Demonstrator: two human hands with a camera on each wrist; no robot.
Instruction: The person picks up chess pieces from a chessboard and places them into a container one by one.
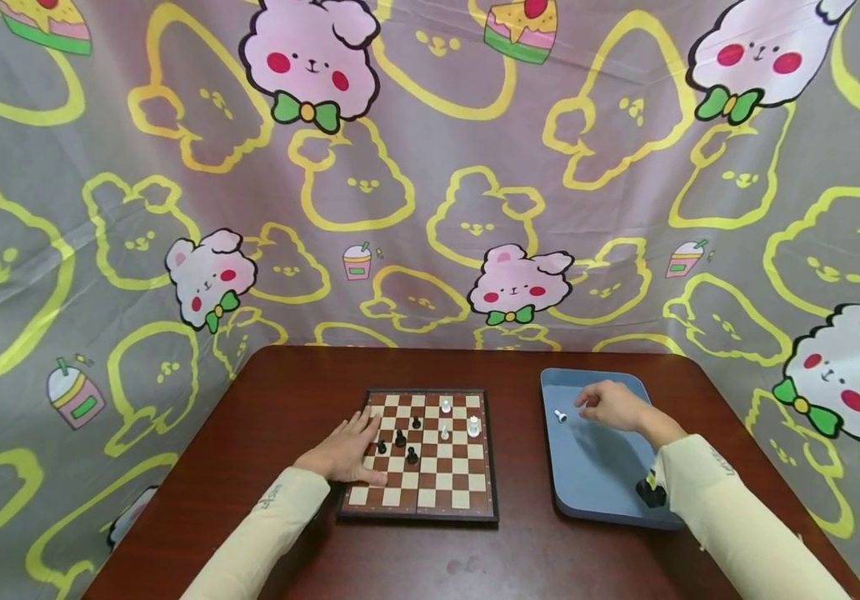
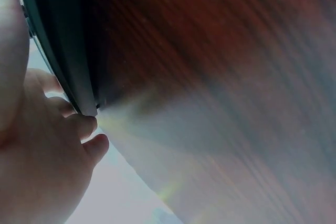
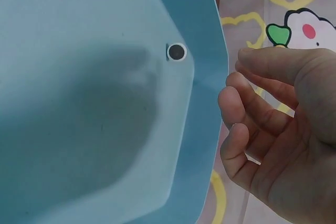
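Observation:
A chessboard [image 1: 456, 502] lies on the table with several black pieces [image 1: 401, 438] left of centre and white pieces [image 1: 473, 427] toward its far right. My left hand [image 1: 340, 450] rests on the board's left edge, thumb and fingers spread apart. In the left wrist view, fingertips of that hand [image 2: 47, 150] show beside the board's dark side [image 2: 68, 40]. My right hand [image 1: 613, 406] hovers over the blue tray [image 1: 591, 475], its fingers loosely bent around nothing. Close to its fingertips is a small white chess piece [image 1: 561, 416], whose round dark-centred base [image 3: 177, 52] faces the right wrist camera.
Partly hidden by the right sleeve, a black object [image 1: 651, 492] with a yellow mark is at the tray's near right. The brown table [image 1: 287, 383] ends at a patterned curtain [image 1: 430, 192] behind and on both sides.

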